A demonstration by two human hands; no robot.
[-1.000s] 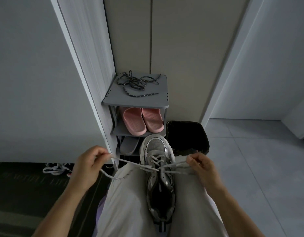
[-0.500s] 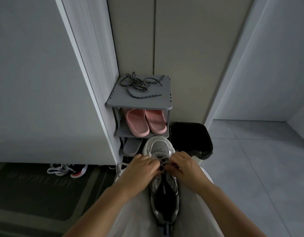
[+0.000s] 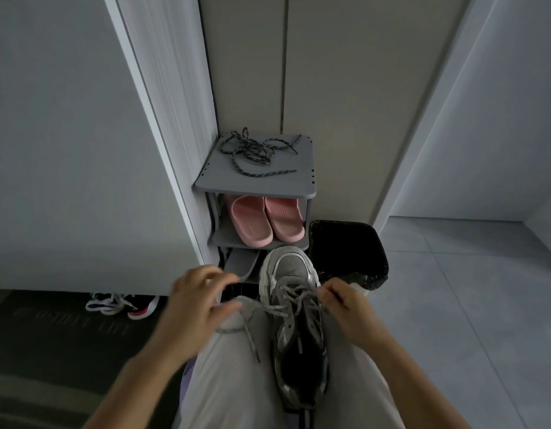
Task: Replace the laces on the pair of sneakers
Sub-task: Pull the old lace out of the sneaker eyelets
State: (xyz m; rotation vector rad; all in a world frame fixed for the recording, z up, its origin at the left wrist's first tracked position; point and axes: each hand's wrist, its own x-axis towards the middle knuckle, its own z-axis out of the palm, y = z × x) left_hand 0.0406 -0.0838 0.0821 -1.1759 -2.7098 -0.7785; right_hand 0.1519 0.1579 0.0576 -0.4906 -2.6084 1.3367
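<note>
A grey and silver sneaker (image 3: 291, 267) lies on my lap, toe pointing away, with a pale grey lace (image 3: 294, 297) crossed through its eyelets. My right hand (image 3: 340, 301) pinches the lace at the shoe's right side. To the shoe's left is my left hand (image 3: 195, 308), blurred, its fingers spread. A loose stretch of the lace (image 3: 237, 320) trails across my thigh by that thumb, one end hanging down. A dark speckled lace (image 3: 257, 150) lies tangled on top of the grey shoe rack (image 3: 299, 184).
Pink slippers (image 3: 265, 221) sit on the rack's middle shelf and a grey slipper (image 3: 241, 264) sits below. A black-lined bin (image 3: 350, 252) stands right of the rack. Another sneaker (image 3: 122, 305) lies on the dark mat at the left. Tiled floor spreads to the right.
Both hands were pressed together over the sneaker's laces half a second ago. They have now drawn apart, the left hand swinging out to the left and the right staying at the shoe.
</note>
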